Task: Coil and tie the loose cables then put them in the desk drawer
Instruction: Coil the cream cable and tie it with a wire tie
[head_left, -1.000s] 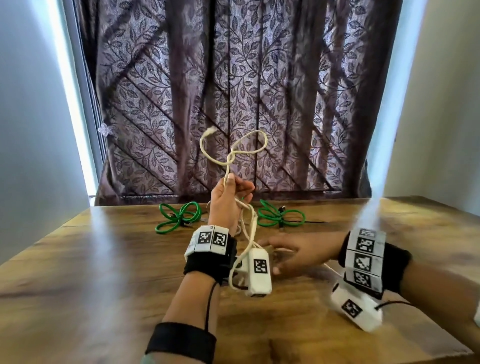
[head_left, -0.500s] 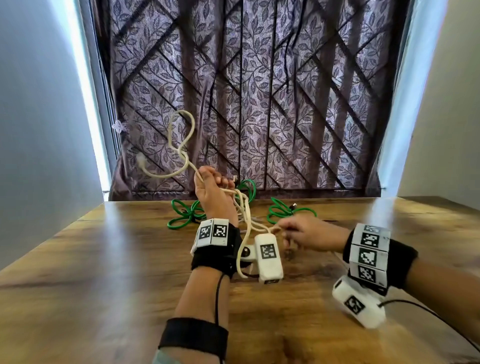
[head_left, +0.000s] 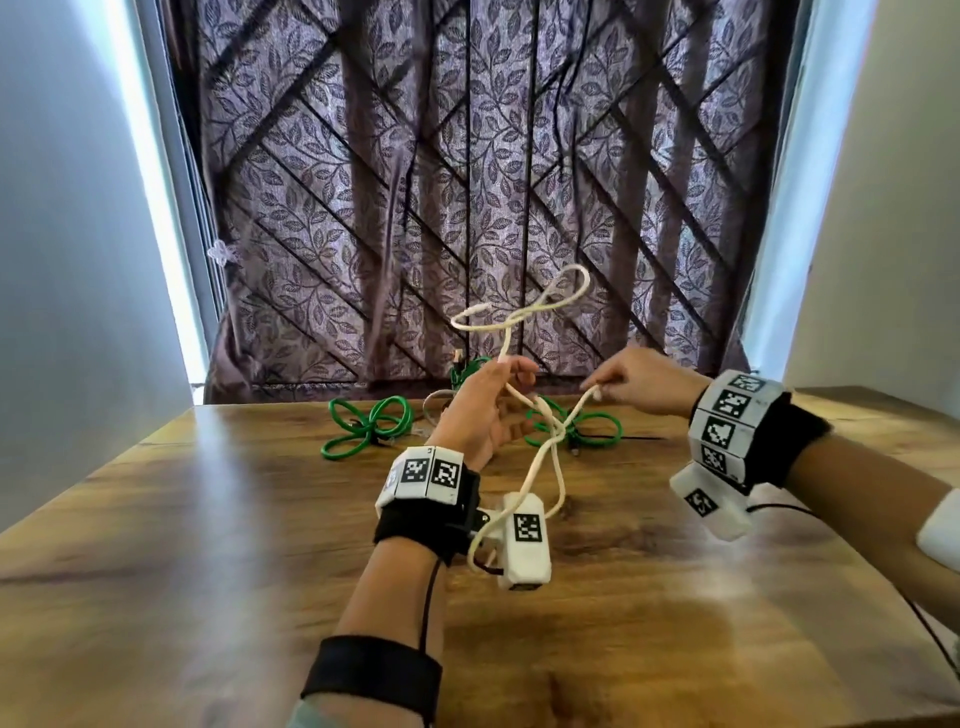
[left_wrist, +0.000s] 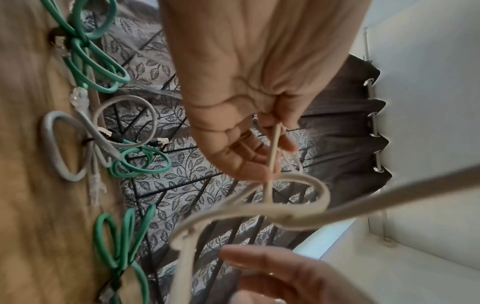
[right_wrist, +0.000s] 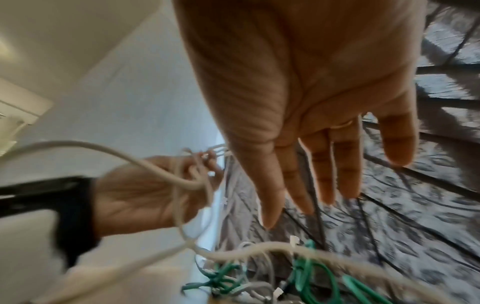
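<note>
A white cable (head_left: 557, 432) crosses itself in a loose knot above the desk. One loop stands in the air over my left hand (head_left: 511, 366); another hangs down past the left wrist camera. My left hand (left_wrist: 259, 156) pinches a thin strand of this cable (left_wrist: 306, 181) between thumb and fingers. My right hand (head_left: 592, 387) is to the right of the knot, where a strand ends at its fingertips. In the right wrist view the right hand (right_wrist: 285, 211) has straight fingers with nothing between them, and the cable (right_wrist: 259, 245) runs under the palm. No drawer is in view.
Tied green cable bundles (head_left: 369, 426) (head_left: 587, 434) and a grey one (left_wrist: 64, 144) lie at the back of the wooden desk (head_left: 208, 571). A patterned curtain (head_left: 467, 182) hangs behind it, with walls on both sides.
The right hand has moved up and to the right, away from the left wrist, drawing a strand out. The cable's free loop swung from the upper left to the upper right.
</note>
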